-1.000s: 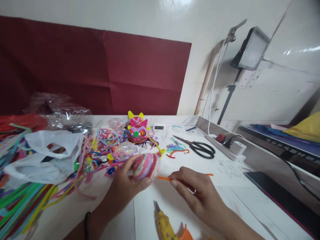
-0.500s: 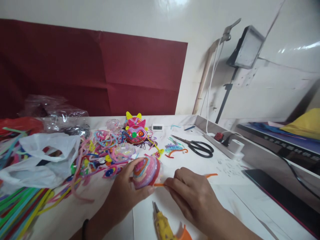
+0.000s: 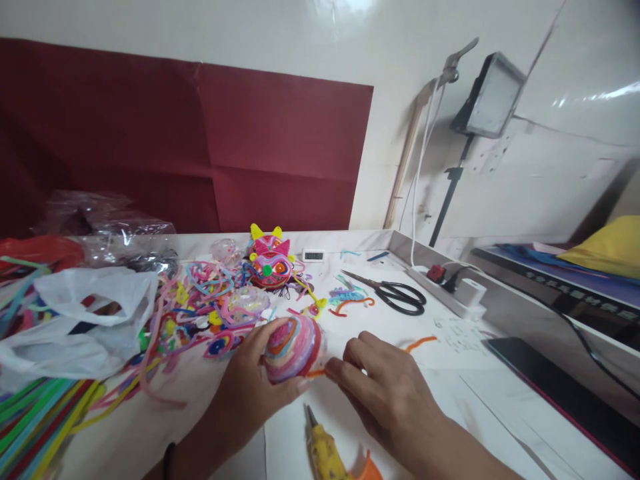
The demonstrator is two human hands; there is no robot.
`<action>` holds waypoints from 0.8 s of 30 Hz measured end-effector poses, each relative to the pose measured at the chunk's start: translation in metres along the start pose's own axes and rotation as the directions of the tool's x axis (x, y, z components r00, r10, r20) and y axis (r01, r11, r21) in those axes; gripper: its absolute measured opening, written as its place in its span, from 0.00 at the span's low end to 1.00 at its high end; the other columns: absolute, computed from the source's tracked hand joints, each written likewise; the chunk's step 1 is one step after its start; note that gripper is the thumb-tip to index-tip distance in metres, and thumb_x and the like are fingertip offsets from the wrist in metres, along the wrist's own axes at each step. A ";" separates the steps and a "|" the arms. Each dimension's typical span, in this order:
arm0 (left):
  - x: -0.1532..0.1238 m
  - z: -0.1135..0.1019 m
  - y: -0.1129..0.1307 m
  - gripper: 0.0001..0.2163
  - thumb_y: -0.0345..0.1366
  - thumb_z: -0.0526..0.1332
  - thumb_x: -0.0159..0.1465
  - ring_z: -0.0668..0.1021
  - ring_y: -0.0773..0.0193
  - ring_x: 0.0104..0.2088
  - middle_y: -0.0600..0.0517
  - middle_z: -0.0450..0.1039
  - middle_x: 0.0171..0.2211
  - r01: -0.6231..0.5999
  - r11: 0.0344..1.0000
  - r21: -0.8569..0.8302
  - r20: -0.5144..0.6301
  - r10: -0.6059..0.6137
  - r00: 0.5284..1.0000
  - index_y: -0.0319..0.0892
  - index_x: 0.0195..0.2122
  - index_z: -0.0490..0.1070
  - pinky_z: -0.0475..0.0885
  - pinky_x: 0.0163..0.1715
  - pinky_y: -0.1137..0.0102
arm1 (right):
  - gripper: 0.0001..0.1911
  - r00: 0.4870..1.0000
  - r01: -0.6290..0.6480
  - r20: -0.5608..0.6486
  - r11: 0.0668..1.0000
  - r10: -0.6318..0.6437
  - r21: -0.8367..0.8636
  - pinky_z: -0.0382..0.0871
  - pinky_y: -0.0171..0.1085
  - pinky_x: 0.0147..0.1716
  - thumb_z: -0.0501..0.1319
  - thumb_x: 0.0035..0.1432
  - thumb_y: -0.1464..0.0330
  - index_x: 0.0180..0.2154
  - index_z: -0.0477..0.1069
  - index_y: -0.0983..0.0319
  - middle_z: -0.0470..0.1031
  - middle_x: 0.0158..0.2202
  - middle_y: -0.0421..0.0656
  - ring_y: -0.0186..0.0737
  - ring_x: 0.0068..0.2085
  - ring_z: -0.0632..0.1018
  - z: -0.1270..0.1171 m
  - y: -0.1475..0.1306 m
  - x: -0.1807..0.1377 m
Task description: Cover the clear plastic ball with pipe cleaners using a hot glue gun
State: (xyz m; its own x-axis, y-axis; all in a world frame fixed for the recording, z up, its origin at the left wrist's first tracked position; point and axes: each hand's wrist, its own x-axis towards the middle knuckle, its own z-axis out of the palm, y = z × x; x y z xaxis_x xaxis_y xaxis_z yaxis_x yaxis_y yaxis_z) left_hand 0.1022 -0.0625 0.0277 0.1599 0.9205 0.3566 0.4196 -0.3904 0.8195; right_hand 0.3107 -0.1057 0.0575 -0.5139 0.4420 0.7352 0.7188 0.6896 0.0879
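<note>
My left hand is closed around a clear ball partly covered in curved bands of pink, orange, blue, purple and red pipe cleaner. Between the fingertips of my right hand is an orange pipe cleaner. Its near end lies against the ball's lower edge, beside my left thumb; another stretch shows beyond my right hand. Below both hands lies a yellow hot glue gun, its nozzle pointing up toward the ball, with an orange part at its side.
Black-handled scissors lie past my right hand. Decorated pink animal heads and a small digital clock stand at the back. Loose pipe cleaners and a white plastic bag crowd the left; a power strip is right.
My right hand's fingers have shifted slightly toward the ball along the orange pipe cleaner, and its near part sits closer to the ball's edge. My left hand keeps its grip.
</note>
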 end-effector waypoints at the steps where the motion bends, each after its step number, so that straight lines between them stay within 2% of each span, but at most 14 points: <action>1: 0.000 0.000 0.000 0.30 0.37 0.69 0.49 0.76 0.46 0.52 0.41 0.71 0.55 -0.012 1.000 0.010 0.003 0.012 1.000 0.45 0.55 0.68 0.75 0.49 0.54 | 0.11 1.000 -0.005 0.000 1.000 0.005 0.009 0.51 0.38 0.24 0.54 0.65 0.77 0.34 0.73 0.64 0.67 0.25 0.42 0.38 0.26 0.63 0.000 0.000 0.000; 9: -0.002 0.001 -0.002 0.29 0.36 0.68 0.50 0.76 0.47 0.52 0.42 0.71 0.55 -0.061 0.996 0.063 -0.001 0.062 0.998 0.45 0.54 0.67 0.73 0.53 0.53 | 0.10 0.997 -0.082 0.022 0.989 0.080 0.126 0.53 0.37 0.26 0.53 0.66 0.76 0.35 0.72 0.64 0.66 0.27 0.42 0.39 0.28 0.64 0.005 0.000 -0.003; 16: -0.001 0.002 -0.004 0.29 0.35 0.67 0.50 0.76 0.47 0.53 0.40 0.71 0.55 -0.086 0.993 0.078 0.012 0.085 0.996 0.43 0.55 0.65 0.72 0.53 0.52 | 0.11 0.996 -0.087 0.010 0.989 0.087 0.119 0.52 0.37 0.25 0.53 0.66 0.75 0.32 0.72 0.64 0.67 0.25 0.42 0.39 0.28 0.64 0.006 -0.001 -0.002; 24: -0.002 0.005 0.006 0.27 0.34 0.64 0.48 0.77 0.46 0.51 0.39 0.74 0.52 -0.138 0.980 0.143 -0.056 0.147 0.988 0.42 0.51 0.67 0.71 0.53 0.51 | 0.13 0.997 -0.075 -0.004 0.991 0.076 0.109 0.53 0.37 0.24 0.53 0.67 0.74 0.32 0.73 0.63 0.67 0.24 0.42 0.39 0.27 0.65 0.007 -0.002 -0.001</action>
State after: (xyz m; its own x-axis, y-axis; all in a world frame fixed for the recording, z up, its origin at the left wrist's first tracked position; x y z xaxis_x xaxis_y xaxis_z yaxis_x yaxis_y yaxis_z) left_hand 0.1086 -0.0662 0.0301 0.1698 0.8504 0.4979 0.5168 -0.5071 0.6898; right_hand 0.3063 -0.1031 0.0520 -0.4562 0.4905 0.7425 0.7002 0.7128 -0.0407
